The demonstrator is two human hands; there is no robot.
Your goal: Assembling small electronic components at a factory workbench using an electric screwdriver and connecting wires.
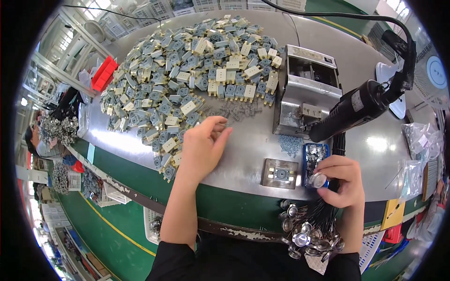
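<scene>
My left hand (pixel 206 143) is over the metal tabletop, in front of the scattered small coil springs (pixel 239 111). Its thumb and forefinger pinch what looks like one small spring (pixel 227 124). My right hand (pixel 344 180) grips a round silver metal cap-like part (pixel 318 180) at the near end of a blue tray (pixel 321 151) of small metal pieces. Left of that hand lies a square metal fixture (pixel 266 178) with a grey-and-cream switch-like part (pixel 281 174) seated in it. Below, similar round metal parts (pixel 302 239) on black wires hang in a bunch at the table edge.
A large heap of grey-and-cream parts (pixel 187 61) covers the table's left and back. A metal screw-feeder-like machine (pixel 304 89) stands at centre right, beside a hanging black electric screwdriver (pixel 351 110). Small bluish screws (pixel 290 144) lie before it. A red bin (pixel 104 73) is at far left.
</scene>
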